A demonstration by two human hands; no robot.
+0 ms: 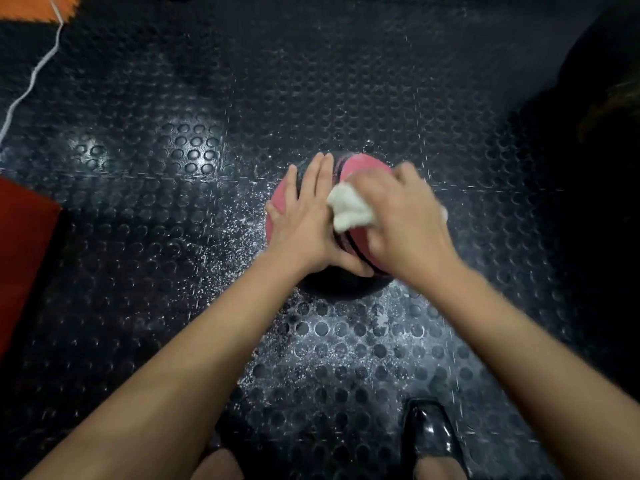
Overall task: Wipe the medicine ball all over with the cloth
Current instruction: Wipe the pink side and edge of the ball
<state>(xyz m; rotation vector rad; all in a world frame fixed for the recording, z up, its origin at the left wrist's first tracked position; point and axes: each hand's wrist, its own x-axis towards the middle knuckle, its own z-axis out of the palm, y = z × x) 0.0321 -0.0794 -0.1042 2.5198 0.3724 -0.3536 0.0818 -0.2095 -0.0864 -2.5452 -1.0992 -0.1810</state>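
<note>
Head view: my left hand lies flat, steadying the medicine ball; my right hand grips the cloth. I'd roll the ball to reach its underside.

On the studded black floor, the left hand is lying flat on top of the pink-and-black medicine ball while the right hand is pressing a bunched white cloth against it, a glossy black shoe standing nearby.
</note>
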